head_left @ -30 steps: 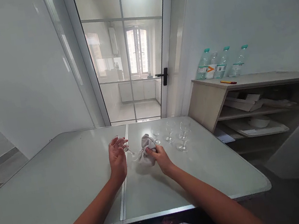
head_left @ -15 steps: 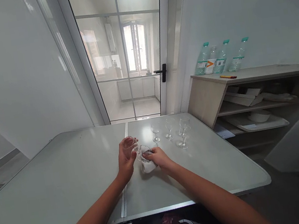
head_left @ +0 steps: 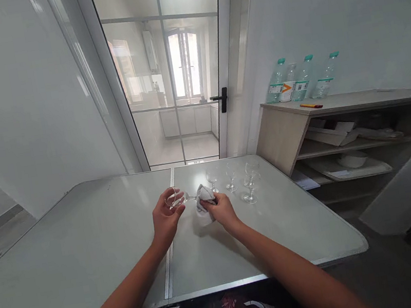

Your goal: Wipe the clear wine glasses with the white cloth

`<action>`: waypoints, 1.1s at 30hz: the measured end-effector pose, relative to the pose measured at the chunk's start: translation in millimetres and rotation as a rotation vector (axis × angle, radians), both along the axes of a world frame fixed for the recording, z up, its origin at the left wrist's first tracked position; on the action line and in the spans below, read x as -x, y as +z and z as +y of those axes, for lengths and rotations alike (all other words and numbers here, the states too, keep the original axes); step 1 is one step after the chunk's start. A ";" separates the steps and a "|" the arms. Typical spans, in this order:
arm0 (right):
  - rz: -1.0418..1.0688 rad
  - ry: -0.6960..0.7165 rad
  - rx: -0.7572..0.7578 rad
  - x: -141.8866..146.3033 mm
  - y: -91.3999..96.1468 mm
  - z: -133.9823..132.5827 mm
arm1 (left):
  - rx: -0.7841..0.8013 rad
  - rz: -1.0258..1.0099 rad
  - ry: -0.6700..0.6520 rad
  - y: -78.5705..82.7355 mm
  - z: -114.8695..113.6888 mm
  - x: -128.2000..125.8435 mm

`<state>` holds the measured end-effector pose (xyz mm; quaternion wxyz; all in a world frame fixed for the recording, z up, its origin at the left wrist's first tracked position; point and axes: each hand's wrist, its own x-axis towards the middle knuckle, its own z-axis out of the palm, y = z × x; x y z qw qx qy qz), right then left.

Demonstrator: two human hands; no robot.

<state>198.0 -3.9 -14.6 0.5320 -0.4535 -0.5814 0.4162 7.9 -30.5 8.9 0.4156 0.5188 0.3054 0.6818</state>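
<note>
My left hand (head_left: 167,216) holds a clear stemmed glass (head_left: 173,198) by its bowl, tipped on its side so the stem points right. My right hand (head_left: 221,211) grips a white cloth (head_left: 205,207), which is bunched around the foot end of that glass. The foot itself is hidden in the cloth. Both hands are above the grey-white table (head_left: 106,242). Just beyond the cloth stands a stemmed glass (head_left: 212,176), upright. To its right are another upright glass (head_left: 230,177) and more glasses (head_left: 250,188) that overlap each other.
A metal seam (head_left: 169,269) runs across the table from front to back. On the right, a wooden shelf unit (head_left: 284,136) carries several plastic bottles (head_left: 300,81) and a yellow-red pen (head_left: 311,105). Behind the table is a glass door (head_left: 172,86) with a black handle (head_left: 224,100).
The glass has turned from more upright to lying sideways, its stem pointing right. My right hand and the cloth have moved up and slightly right; my left hand has shifted slightly left.
</note>
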 end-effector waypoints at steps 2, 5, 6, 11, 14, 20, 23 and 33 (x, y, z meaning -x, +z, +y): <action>-0.132 -0.064 -0.200 -4.3 9.9 -4.7 | 0.016 -0.020 0.028 -0.8 1.6 2.2; -0.294 0.149 -0.401 -5.4 21.5 -12.0 | 0.029 0.001 -0.024 -5.0 3.7 3.1; -0.345 0.235 -0.416 -4.1 23.2 -14.2 | 0.043 0.021 -0.049 -7.2 4.0 2.2; -0.392 0.282 -0.469 6.2 22.9 -22.5 | 0.166 0.140 -0.083 -20.3 5.4 -8.4; -0.372 0.314 -0.486 8.3 22.2 -22.7 | 0.159 0.221 -0.098 -22.7 4.9 -11.2; -0.338 0.376 -0.224 2.1 15.1 -11.8 | 0.095 0.151 -0.093 -11.2 -2.3 -3.8; -0.509 0.380 -0.282 0.4 11.5 -9.2 | 0.066 0.143 -0.088 -7.9 -3.8 -2.2; -0.377 0.267 -0.398 15.9 20.2 -27.4 | 0.128 0.264 -0.074 -16.6 3.6 -4.6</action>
